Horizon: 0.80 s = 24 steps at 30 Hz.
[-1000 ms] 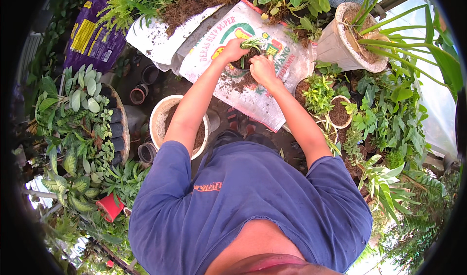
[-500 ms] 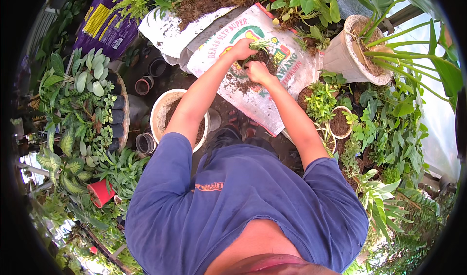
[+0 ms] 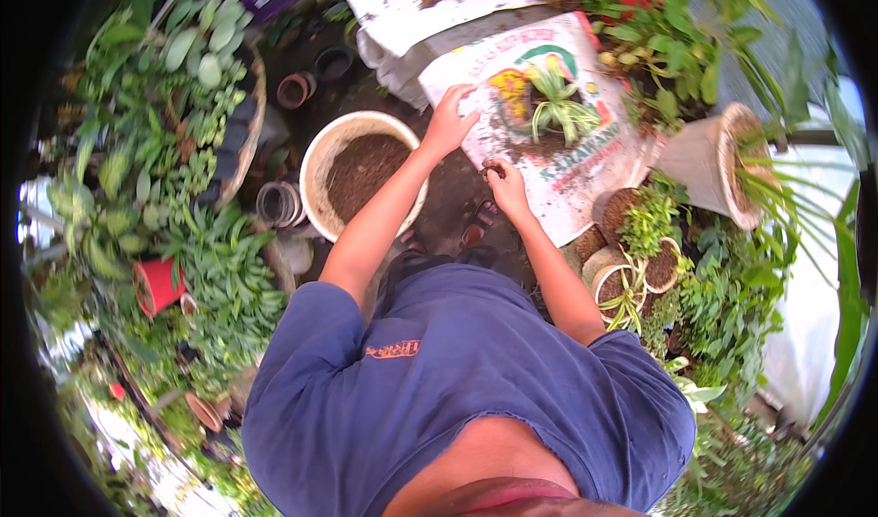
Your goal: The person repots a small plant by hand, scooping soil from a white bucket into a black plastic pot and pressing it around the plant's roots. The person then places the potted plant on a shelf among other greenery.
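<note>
A small plant with green-and-white striped leaves [image 3: 560,107] stands in a dark pot on a white printed sack [image 3: 572,208], with loose soil scattered around it. My left hand [image 3: 448,123] is over the sack's left edge, fingers apart and nothing in them. Nearer to me, my right hand [image 3: 507,191] is closed on a dark clump of soil [image 3: 494,167], at the sack's near edge. Both hands are apart from the plant. Left of my left forearm stands a large cream pot [image 3: 315,171] partly filled with brown soil.
Stacked dark nursery pots [image 3: 277,204] sit beside the cream pot. A pale tapered planter [image 3: 700,162] lies tilted at the right, near small pots of soil [image 3: 660,268]. Dense foliage lines both sides, and a red pot [image 3: 158,286] is at the left.
Both hands have left the plant, which now stands on the sack. They have drawn back toward me, the right with a dark clump. The view has shifted left.
</note>
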Each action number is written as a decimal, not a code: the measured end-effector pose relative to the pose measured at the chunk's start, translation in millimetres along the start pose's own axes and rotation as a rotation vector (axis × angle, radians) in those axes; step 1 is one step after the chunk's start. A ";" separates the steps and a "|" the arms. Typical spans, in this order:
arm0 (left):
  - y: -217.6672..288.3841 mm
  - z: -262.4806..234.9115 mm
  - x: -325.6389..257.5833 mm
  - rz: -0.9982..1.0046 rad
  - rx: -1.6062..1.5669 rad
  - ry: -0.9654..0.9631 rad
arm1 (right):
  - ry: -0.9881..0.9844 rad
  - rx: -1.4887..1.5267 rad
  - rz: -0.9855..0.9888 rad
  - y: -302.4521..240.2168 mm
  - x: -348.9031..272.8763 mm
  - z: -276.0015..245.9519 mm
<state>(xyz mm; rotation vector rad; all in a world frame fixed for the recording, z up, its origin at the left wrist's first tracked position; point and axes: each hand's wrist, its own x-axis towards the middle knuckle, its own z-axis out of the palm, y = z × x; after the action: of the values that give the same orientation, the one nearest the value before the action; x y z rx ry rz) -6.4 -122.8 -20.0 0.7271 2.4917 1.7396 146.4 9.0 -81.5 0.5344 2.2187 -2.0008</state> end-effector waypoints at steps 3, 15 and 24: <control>-61.3 -74.1 -84.5 -0.227 -0.018 0.233 | -0.136 -0.002 -0.098 4.5 9.3 61.0; -222.8 -222.3 -332.8 -0.812 0.377 0.434 | -0.425 -0.786 0.239 103.2 82.4 277.5; -214.1 -220.5 -330.8 -0.849 0.229 0.398 | -0.397 -1.120 0.288 134.4 62.7 339.5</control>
<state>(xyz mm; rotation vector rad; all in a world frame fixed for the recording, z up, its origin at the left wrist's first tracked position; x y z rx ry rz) 151.0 -501.8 -208.3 -0.6828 2.6213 1.3541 79.6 -302.3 -270.9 0.2371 2.3450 -0.4658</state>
